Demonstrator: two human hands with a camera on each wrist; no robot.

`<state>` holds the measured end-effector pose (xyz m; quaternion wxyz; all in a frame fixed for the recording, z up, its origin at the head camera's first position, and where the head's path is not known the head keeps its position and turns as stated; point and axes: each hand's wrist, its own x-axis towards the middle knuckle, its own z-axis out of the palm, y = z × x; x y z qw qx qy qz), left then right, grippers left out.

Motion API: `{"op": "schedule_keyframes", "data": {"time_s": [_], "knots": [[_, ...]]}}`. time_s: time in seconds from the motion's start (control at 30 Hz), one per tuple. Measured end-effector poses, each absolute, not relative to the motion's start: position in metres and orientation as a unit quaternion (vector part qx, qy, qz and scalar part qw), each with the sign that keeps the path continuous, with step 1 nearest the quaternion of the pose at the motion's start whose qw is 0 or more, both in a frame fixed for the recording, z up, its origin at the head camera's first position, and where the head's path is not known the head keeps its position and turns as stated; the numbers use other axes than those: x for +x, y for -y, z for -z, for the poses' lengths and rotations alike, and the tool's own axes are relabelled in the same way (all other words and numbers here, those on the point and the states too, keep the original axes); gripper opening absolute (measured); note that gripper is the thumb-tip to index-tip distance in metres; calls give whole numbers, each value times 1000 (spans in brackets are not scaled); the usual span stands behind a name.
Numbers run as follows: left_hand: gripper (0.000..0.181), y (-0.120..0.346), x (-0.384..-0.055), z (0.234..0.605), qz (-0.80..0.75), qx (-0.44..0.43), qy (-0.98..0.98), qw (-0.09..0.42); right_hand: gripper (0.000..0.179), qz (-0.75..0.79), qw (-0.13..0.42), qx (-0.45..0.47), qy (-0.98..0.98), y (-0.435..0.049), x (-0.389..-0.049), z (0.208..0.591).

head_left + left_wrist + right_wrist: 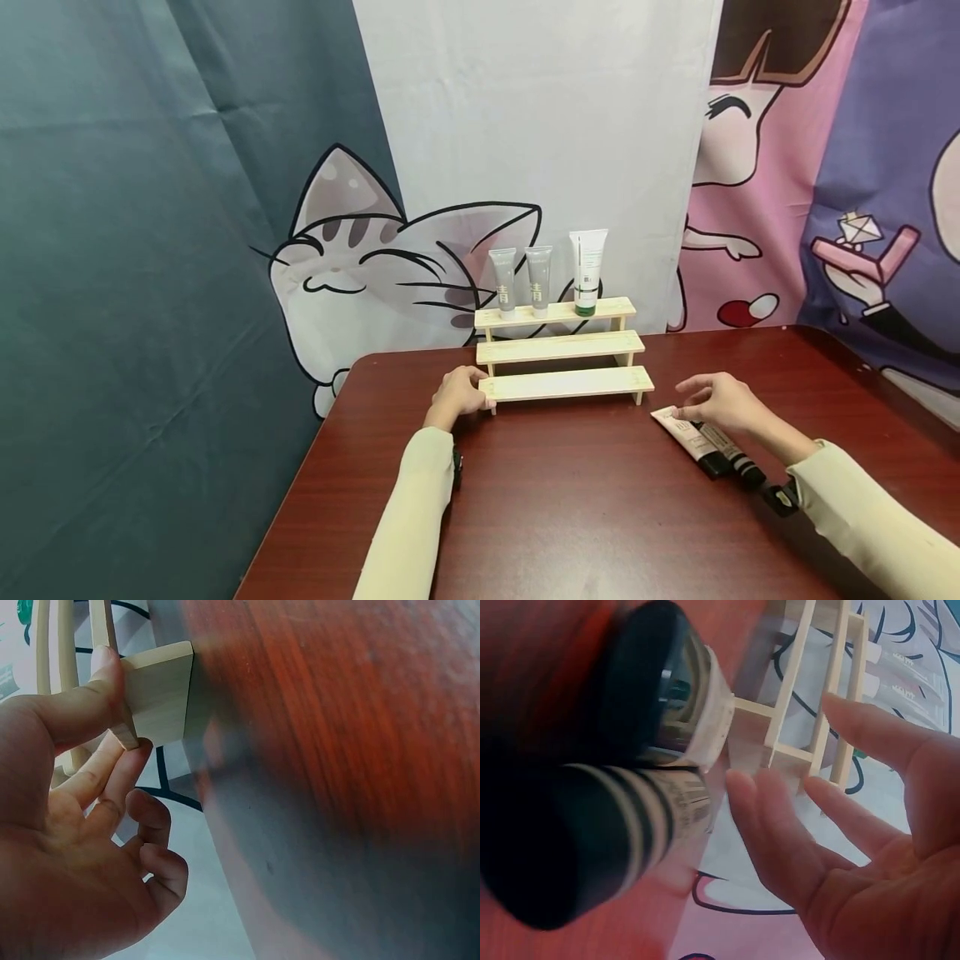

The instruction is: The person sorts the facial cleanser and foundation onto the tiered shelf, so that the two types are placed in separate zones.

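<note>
My left hand point(459, 392) holds the left end of a three-step wooden display rack point(566, 384). In the left wrist view, thumb and fingers pinch the lowest step above its end panel point(161, 686). On the table to the right lie a pale pink tube with a black cap point(688, 440) and a slimmer dark-capped tube with stripes point(731, 450), side by side. Above their far ends hovers my right hand point(723, 402), fingers loosely bent and apart. In the right wrist view, nothing sits between those fingers point(780, 832).
Two grey tubes point(505, 282) point(539, 282) and a larger white tube with a green cap point(588, 271) stand on the rack's top step. The reddish-brown table point(570, 500) ends at a cartoon-printed cloth point(555, 125) behind.
</note>
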<state>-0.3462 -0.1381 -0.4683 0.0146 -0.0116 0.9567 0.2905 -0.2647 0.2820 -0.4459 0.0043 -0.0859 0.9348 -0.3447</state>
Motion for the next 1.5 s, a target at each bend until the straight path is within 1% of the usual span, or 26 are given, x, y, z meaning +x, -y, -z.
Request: {"op": "schedule_keyframes", "data": {"time_s": [0.17,0.5,0.7,1.0,1.13,1.3,1.4,1.5], "knots": [[46,139,-345,469,-287,-14,-958,14,49,338,9,-88,-937,-284,-260,453],[47,138,-343,471,-287,-14,-958,18,47,326,27,-92,-940,-281,-260,462],[46,137,-344,470,-289,-15,-957,18,46,301,15,-99,-948,-277,-259,464],[46,138,-346,465,-287,-15,-958,15,54,223,-11,-123,-967,-271,-262,460],[46,137,-347,464,-290,-9,-957,11,57,215,-3,-137,-967,-270,-263,459],[46,136,-346,464,-291,-5,-957,8,56,213,13,-131,-968,-272,-265,461],[46,137,-345,466,-290,-7,-957,10,52,207,12,-124,-970,-273,-265,463],[46,136,-345,467,-291,-7,-957,9,39,213,10,-122,-969,-272,-265,465]]}}
